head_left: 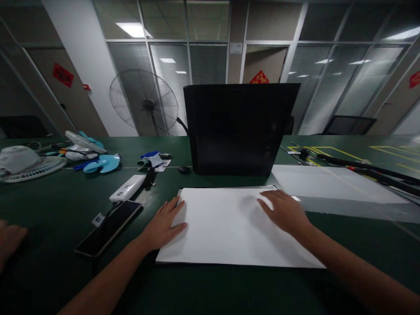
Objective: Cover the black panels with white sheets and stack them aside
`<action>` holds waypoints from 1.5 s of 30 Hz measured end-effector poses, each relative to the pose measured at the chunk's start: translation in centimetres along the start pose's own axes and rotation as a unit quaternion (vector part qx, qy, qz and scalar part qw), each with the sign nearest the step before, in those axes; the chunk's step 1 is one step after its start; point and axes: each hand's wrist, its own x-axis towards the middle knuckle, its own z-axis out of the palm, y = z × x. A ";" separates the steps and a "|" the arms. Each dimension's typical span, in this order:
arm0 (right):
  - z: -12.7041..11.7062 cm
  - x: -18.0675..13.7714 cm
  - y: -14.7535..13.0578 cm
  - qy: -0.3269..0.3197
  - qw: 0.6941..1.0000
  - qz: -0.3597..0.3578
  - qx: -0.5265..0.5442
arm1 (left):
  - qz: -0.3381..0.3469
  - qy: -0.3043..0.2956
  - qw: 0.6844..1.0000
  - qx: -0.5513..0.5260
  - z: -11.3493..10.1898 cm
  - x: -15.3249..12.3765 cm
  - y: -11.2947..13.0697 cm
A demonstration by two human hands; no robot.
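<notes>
A white sheet of paper (219, 227) lies flat on the green table, with a thin dark edge of something under it showing at the back and front. My left hand (166, 222) rests on its left edge, fingers spread and pointing forward. Over the right part of the sheet is my right hand (285, 211), slightly blurred, with fingers apart and a shadow beneath them. Whether the right fingertips touch the paper I cannot tell. Neither hand holds anything. Behind the paper stands a large black panel (239, 131), upright.
To the left lie a phone (110, 227), a white power strip (127, 188) and light-blue fan blades (103, 163) beside white fan parts (26, 162). Another person's hand (11, 240) is at the far left. White sheeting (331, 186) and black poles (370, 170) lie to the right.
</notes>
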 end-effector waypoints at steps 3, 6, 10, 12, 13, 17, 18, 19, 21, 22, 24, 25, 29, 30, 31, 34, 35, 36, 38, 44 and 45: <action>0.3 -1.3 7.5 0.011 0.998 0.060 -0.010 | 0.003 -0.006 1.000 0.000 -0.1 0.1 0.2; 0.8 -2.5 11.8 0.000 0.998 0.060 0.017 | 0.011 0.007 1.000 -0.003 -0.1 0.1 0.3; 1.9 -2.9 13.5 -0.003 0.996 0.076 0.050 | 0.005 0.009 1.000 0.002 0.0 0.3 0.3; 2.4 -2.8 13.4 -0.008 0.995 0.073 0.062 | -0.002 0.006 1.000 0.005 0.0 0.4 0.5; 2.6 -2.8 13.3 -0.010 0.995 0.069 0.068 | -0.006 0.004 1.000 0.006 -0.1 0.4 0.6; 3.0 -2.7 12.4 -0.011 0.995 0.058 0.083 | -0.014 -0.011 1.000 0.012 -0.4 0.5 1.1; 2.9 -2.8 12.2 -0.012 0.995 0.056 0.086 | -0.013 -0.013 1.000 0.014 -0.5 0.5 1.2; 2.9 -2.8 11.9 -0.013 0.994 0.055 0.089 | -0.011 -0.015 1.000 0.015 -0.6 0.5 1.2; 2.9 -2.8 11.3 -0.013 0.994 0.059 0.092 | -0.008 -0.015 1.000 0.016 -0.7 0.5 1.3; 2.9 -2.9 11.0 -0.013 0.994 0.063 0.093 | -0.006 -0.016 1.000 0.016 -0.7 0.5 1.3; 2.8 -2.8 10.5 -0.010 0.993 0.073 0.095 | -0.001 -0.014 1.000 0.014 -0.7 0.4 1.1; 2.8 -2.8 10.3 -0.007 0.992 0.078 0.095 | 0.002 -0.012 1.000 0.014 -0.7 0.4 1.0; 2.6 -2.7 10.2 -0.003 0.990 0.103 0.096 | 0.019 -0.007 1.000 0.012 -0.7 0.3 0.5; 2.6 -2.7 10.3 -0.003 0.989 0.110 0.097 | 0.024 -0.009 1.000 0.010 -0.6 0.3 0.4; 2.5 -2.7 10.5 -0.003 0.988 0.117 0.098 | 0.028 -0.012 1.000 0.009 -0.6 0.3 0.3; 2.4 -2.7 11.0 -0.009 0.986 0.130 0.102 | 0.032 -0.011 0.999 0.011 -0.4 0.3 0.0; 2.4 -2.7 11.2 -0.011 0.986 0.131 0.103 | 0.030 -0.007 0.999 0.013 -0.3 0.3 -0.1; 2.4 -2.7 11.4 -0.014 0.986 0.130 0.103 | 0.027 -0.003 0.999 0.016 -0.2 0.3 -0.2; 2.5 -2.7 12.0 -0.016 0.987 0.128 0.098 | 0.026 0.006 0.999 0.022 -0.2 0.4 -0.3; 3.3 -1.7 14.6 0.022 0.990 0.142 0.015 | 0.035 0.018 0.999 0.037 0.0 0.4 -0.5; 3.6 -1.5 15.1 0.024 0.989 0.146 -0.003 | 0.034 0.016 0.999 0.038 0.1 0.4 -0.5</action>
